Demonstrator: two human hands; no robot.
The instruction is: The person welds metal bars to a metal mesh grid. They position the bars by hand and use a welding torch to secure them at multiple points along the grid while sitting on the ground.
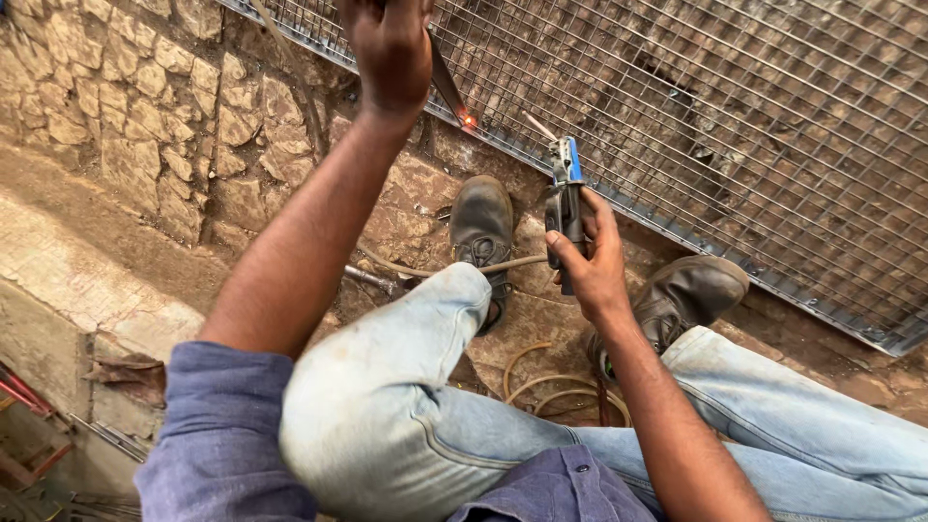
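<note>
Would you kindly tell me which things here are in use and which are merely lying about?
In use: electrode holder in right hand; metal strip in left hand; wire mesh panel.

Lying about: coiled hose, steel rods, red frame.

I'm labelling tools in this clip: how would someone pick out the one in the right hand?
Start at the wire mesh panel leaning along the stone wall. In front of its lower frame, above the two worn boots, the right hand grips a dark-handled electrode holder. Its blue-topped clamp, with a thin rod pointing at the mesh, sets it apart from the glowing-tipped piece by the left hand.
</note>
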